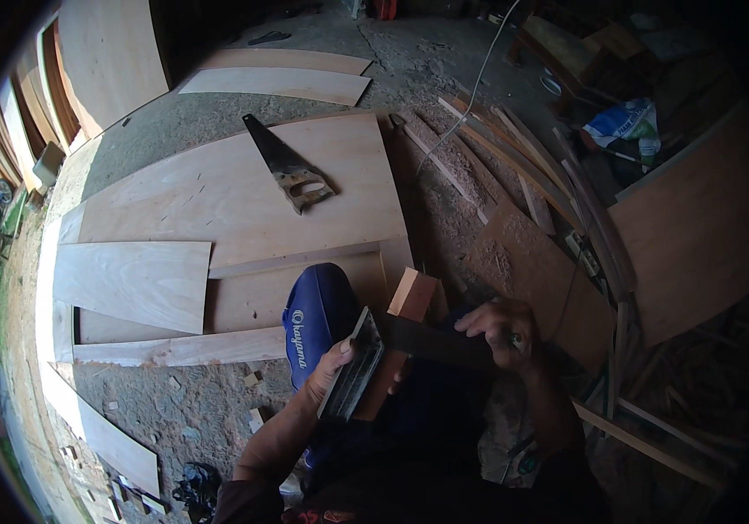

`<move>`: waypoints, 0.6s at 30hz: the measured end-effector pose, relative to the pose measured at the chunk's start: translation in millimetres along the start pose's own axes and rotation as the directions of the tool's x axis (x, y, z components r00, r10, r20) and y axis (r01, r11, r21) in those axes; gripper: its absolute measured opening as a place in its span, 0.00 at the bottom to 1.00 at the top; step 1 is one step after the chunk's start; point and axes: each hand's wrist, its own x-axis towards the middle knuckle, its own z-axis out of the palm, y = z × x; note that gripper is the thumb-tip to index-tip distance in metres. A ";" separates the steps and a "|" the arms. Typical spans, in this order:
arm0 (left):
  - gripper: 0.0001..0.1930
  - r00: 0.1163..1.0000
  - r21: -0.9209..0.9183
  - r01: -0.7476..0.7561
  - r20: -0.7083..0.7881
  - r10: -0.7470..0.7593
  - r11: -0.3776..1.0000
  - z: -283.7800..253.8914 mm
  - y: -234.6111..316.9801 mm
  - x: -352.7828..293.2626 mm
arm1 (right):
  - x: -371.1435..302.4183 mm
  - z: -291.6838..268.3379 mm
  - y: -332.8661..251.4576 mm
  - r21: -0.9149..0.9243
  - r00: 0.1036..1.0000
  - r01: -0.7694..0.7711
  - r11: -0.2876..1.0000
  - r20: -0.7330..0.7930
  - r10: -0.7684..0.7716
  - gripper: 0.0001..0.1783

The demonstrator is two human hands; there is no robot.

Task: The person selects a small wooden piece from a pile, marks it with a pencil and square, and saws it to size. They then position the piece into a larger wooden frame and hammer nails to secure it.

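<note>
My left hand gripped the metal stock of a dark-bladed try square against a reddish wooden block; my right hand pinched its blade end.

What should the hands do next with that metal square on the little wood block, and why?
Probably press the try square flat against the wood block. The left hand grips its stock, the right hand pinches the blade's far end, and the square looks tilted across the block.
</note>
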 end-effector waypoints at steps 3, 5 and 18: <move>0.40 1.000 0.044 0.029 -0.001 -0.029 0.999 -6.9 -0.1 3.4 | 0.4 9.3 -2.5 -0.329 0.985 -0.175 0.928 -0.065 0.162 0.10; 0.43 1.000 0.046 0.025 -0.006 -0.024 0.999 -11.3 3.8 6.9 | 0.7 20.9 -8.6 -0.346 0.985 -0.135 0.928 0.055 0.163 0.11; 0.26 0.941 0.562 -0.024 -0.267 0.209 0.827 -48.2 72.1 13.7 | -136.4 24.4 217.7 -0.148 0.444 -0.880 0.451 -0.593 0.672 0.19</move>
